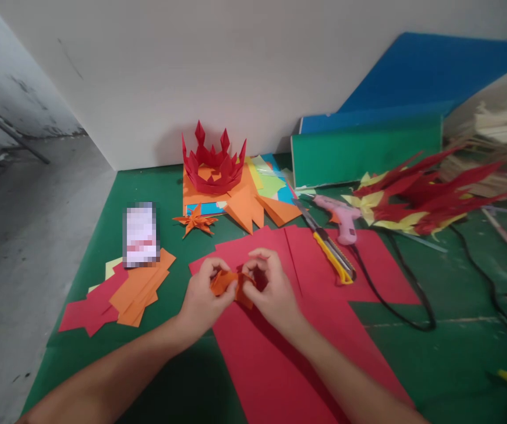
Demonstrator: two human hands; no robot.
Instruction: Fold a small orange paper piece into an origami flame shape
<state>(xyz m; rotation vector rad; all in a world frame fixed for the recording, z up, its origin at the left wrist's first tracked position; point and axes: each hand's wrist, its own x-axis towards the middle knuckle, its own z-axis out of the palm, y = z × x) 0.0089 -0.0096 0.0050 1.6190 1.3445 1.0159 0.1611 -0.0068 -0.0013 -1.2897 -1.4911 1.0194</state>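
My left hand [202, 297] and my right hand [271, 288] meet over red paper sheets [279, 353] on the green table [434, 353]. Both pinch a small folded orange paper piece [227, 284] between their fingers. A finished orange paper star [195, 222] lies farther back, in front of a red paper crown [212, 162] that stands on orange sheets.
Orange and red offcuts [125, 297] lie at left beside a phone [140, 234]. A yellow utility knife [330, 250], a pink glue gun [340, 217] with black cord, a red-and-yellow spiky paper piece [416, 200] and green and blue boards [368, 153] sit at right.
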